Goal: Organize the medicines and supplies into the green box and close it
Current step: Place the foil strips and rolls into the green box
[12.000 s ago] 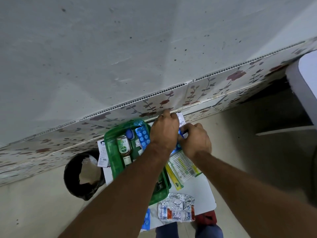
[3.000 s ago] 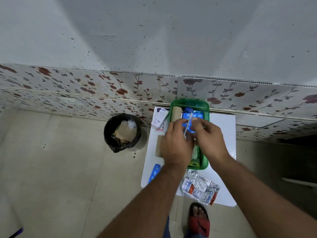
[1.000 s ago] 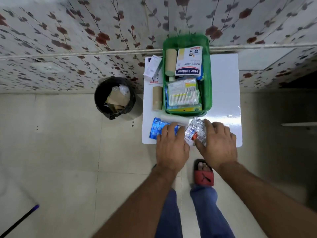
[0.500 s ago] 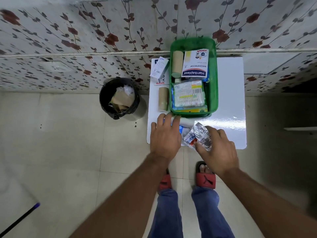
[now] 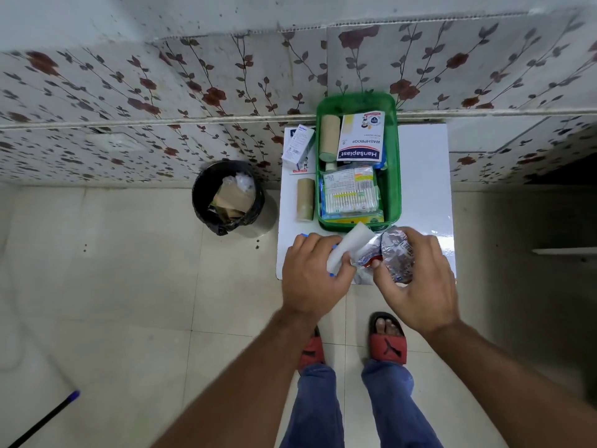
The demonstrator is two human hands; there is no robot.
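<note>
The green box (image 5: 393, 176) stands open at the back of a small white table (image 5: 423, 189), against the wall. Inside lie a Hansaplast pack (image 5: 361, 137), a tan bandage roll (image 5: 329, 137) and a cotton bud packet (image 5: 350, 192). At the table's front edge my left hand (image 5: 315, 276) holds a white strip (image 5: 347, 248) together with blue blister packs that are mostly hidden under it. My right hand (image 5: 416, 282) grips a bundle of silver foil tablet strips (image 5: 395, 253). Both hands meet just in front of the box.
A second tan roll (image 5: 305, 199) and a small white carton (image 5: 298, 147) lie on the table left of the box. A black waste bin (image 5: 231, 197) stands on the floor to the left. My feet in red sandals are below the table edge.
My left hand has closed on the white strip and blue blister packs and lifted them. My right hand has gathered the foil strips up off the table.
</note>
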